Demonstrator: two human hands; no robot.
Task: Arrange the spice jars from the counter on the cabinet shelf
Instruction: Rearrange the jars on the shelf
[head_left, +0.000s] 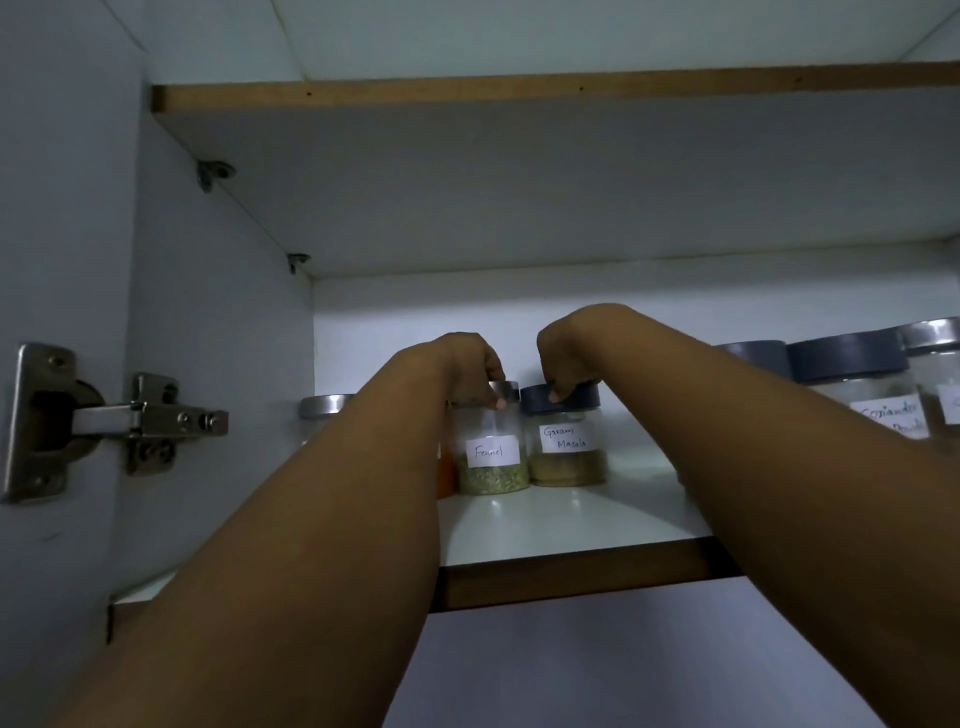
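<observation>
The fennel jar (491, 447), a clear round glass jar with a shiny metal lid and a white paper label, is standing upright on the white cabinet shelf (561, 525), with greenish seeds filling its bottom part. The left hand (467, 364) is reaching over it from above, its fingers (496, 397) closing around the lid's rim. Touching it on the right, the garam masala jar (566, 447) is sitting upright too, holding brown powder under a dark matte lid; the right hand (563, 353) is gripping that lid, fingers curled down onto its top and edge. Both jars are standing near the middle of the shelf, back from its brown wooden front edge. Farther left, another metal-lidded jar (324, 410) is peeking out behind the left forearm. To the right, a coriander jar (865, 395) with a dark lid is standing among more jars. A steel door hinge (104, 421) is showing on the left cabinet wall.
</observation>
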